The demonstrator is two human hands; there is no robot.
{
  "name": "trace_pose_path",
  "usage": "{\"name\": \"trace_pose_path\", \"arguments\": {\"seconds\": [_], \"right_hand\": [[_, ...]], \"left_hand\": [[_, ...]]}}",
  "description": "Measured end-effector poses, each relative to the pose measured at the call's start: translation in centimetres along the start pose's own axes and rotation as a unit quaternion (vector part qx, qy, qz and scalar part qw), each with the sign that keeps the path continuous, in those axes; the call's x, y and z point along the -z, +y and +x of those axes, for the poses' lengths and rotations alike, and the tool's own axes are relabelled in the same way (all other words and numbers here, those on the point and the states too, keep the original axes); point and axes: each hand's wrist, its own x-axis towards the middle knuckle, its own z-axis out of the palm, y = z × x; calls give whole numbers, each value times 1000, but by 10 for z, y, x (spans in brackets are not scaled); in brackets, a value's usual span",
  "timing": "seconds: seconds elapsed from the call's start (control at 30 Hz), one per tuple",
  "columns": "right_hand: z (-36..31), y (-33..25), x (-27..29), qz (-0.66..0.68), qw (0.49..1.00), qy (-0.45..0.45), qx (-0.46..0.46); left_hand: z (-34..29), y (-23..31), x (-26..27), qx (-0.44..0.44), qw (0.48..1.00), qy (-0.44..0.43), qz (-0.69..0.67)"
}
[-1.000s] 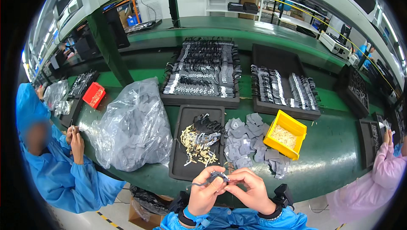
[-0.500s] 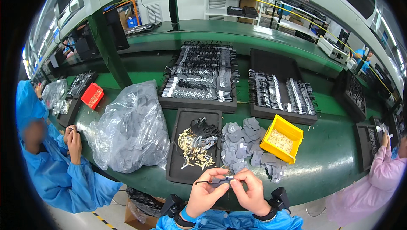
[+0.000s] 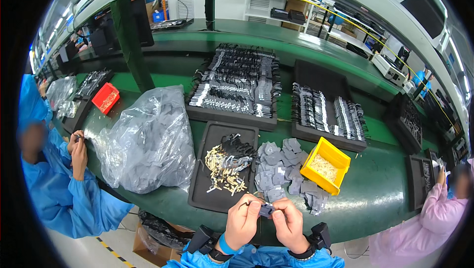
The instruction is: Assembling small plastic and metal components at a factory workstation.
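My left hand and my right hand come together at the table's near edge. Both pinch a small dark grey-blue flat part between thumbs and fingers; a thin dark wire sticks out past my left fingers. Its exact kind is too small to make out. Just beyond lies a black tray bearing a heap of small cream and silver pieces and black wired pieces. To the right of this tray are loose flat grey pieces, spread in a pile on the green table.
A yellow bin of small cream pieces stands right of the pile. A large clear bag of grey pieces sits left. Foam trays of rowed wired parts stand behind. People in blue and pink sit at either side.
My left fingers have curled closer round the part, which now shows less between my hands and sits tilted. The whole view has shifted slightly.
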Motion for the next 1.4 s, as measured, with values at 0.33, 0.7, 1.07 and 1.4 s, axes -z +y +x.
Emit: {"name": "trace_pose_path", "arguments": {"seconds": [0.33,0.7,1.07,1.4], "right_hand": [[0,0,-3,68,995,28,-64],[-3,-1,-2,215,962,70,-156],[-10,7,0,207,967,50,-142],[-50,40,54,189,959,146,-154]], "left_hand": [[0,-15,4,22,992,-45,-113],[-3,-33,7,120,956,-61,-259],[8,-22,-8,15,997,-47,-54],[63,77,-5,-418,876,-180,157]]}}
